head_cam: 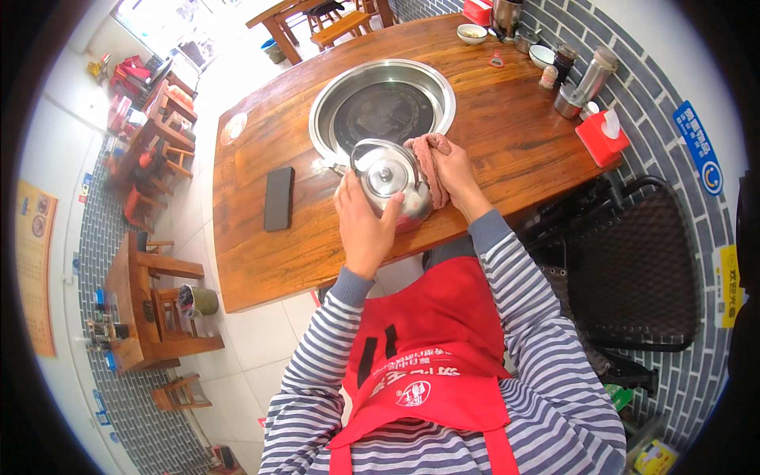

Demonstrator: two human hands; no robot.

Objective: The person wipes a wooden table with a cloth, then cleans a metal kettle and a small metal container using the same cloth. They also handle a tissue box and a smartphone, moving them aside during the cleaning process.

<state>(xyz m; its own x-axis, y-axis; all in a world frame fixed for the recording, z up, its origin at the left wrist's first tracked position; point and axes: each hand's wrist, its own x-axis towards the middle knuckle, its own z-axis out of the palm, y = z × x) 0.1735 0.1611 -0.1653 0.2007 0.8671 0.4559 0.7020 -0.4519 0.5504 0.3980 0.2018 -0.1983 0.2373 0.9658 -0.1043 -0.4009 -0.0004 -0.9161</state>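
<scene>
A shiny stainless-steel kettle [385, 177] with a lid, a knob and a raised loop handle is held near the front edge of the wooden table [320, 249]. My left hand [365, 222] grips its near left side, fingers and thumb spread around the body. On the right, my right hand [458, 172] clutches a folded pinkish-brown cloth [428, 157] pressed against the kettle's side. The spout points left. Whether the kettle's base touches the tabletop is hidden. Just beyond it lies a round metal-rimmed recess [380, 113] with a dark bottom.
A black smartphone [279, 199] lies left of the kettle. By the brick-patterned wall stand a red tissue box [599, 142], steel canisters [595, 74], small bowls [472, 34] and a bottle opener [496, 58]. A black chair [635, 267] sits close on my right.
</scene>
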